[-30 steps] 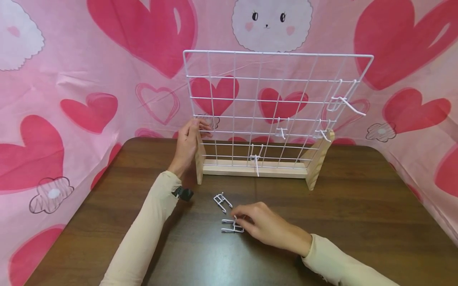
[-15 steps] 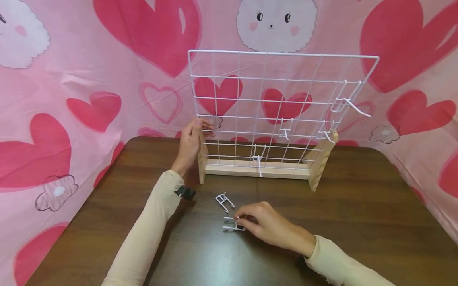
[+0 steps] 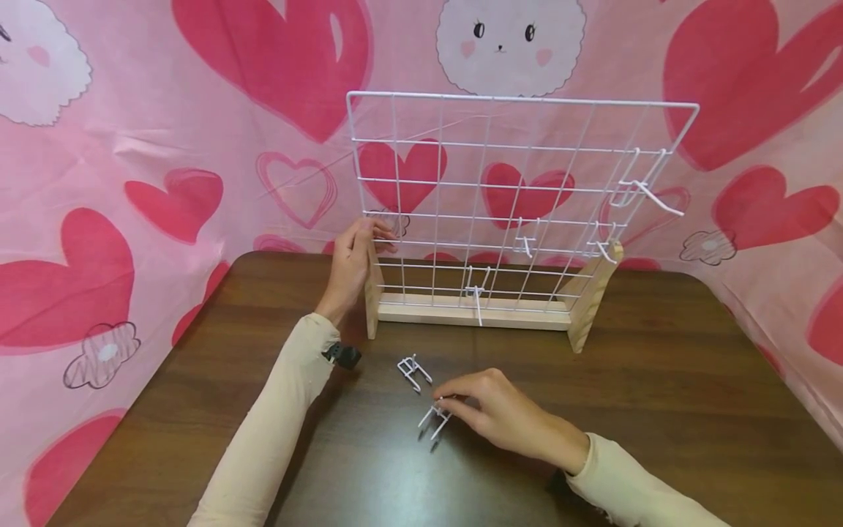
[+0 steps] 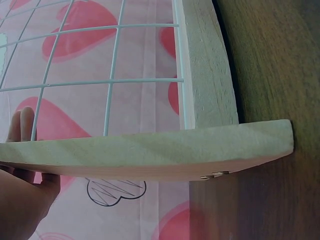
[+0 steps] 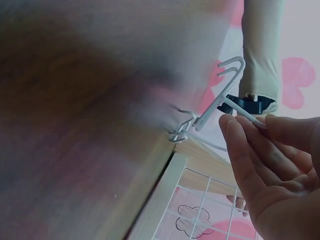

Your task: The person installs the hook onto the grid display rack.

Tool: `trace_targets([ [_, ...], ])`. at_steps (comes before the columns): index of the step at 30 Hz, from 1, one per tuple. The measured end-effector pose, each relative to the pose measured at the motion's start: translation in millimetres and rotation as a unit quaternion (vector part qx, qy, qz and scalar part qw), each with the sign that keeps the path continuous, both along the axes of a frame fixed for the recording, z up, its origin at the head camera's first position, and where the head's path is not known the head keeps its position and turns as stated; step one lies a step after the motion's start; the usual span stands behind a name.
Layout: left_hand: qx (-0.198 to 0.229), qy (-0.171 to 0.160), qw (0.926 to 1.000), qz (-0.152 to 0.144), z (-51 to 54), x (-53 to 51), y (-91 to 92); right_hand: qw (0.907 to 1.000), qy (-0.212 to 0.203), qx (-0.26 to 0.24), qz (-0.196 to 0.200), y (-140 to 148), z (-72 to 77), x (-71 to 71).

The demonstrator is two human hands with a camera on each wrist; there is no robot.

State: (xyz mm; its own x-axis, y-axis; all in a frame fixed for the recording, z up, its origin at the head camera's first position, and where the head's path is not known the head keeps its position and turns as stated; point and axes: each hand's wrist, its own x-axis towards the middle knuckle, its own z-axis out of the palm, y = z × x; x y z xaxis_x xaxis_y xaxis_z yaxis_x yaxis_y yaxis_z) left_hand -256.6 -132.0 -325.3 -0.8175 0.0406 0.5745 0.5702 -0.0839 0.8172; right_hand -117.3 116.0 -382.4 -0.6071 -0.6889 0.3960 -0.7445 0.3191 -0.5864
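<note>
My left hand [image 3: 352,260] grips the upper part of the stand's left wooden upright [image 3: 372,293]. In the left wrist view its fingertips [image 4: 27,122] show beyond the upright's edge. The white wire grid [image 3: 454,179] leans back in the stand. Over the table, my right hand [image 3: 503,410] pinches the prong of a white wire hook [image 3: 435,422] between thumb and fingers. The right wrist view shows this hook [image 5: 223,97] raised off the tabletop, its two bent ends pointing away from the hand. A second wire hook [image 3: 413,373] lies on the table just beyond.
Several hooks hang on the grid, such as one at the upper right [image 3: 639,189] and one low in the middle [image 3: 476,293]. The stand's wooden base bar [image 3: 474,316] rests on the brown table [image 3: 658,410]. A pink heart-patterned cloth [image 3: 290,110] stands behind.
The pinched hook has come up off the table and turned, so its bent ends point toward the near side instead of left. The left hand keeps its place on the stand.
</note>
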Motion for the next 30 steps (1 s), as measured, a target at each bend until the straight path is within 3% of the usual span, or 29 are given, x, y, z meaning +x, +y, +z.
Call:
trace_targets([
  [14, 0.007, -0.003, 1.0, -0.004, 2.7, 0.3, 0.8, 0.9978, 0.006, -0.065, 0.01, 11, 14.7, 0.9],
  [22, 0.014, 0.007, 0.9999, 0.002, -16.5, -19.2, -4.0, 0.9942, 0.015, -0.105, 0.018, 13, 22.5, 2.4],
  [30, 0.019, 0.02, 0.9996, -0.001, -21.5, -22.6, -3.8, 0.9926, -0.004, -0.121, 0.014, 17, 32.8, 2.2],
])
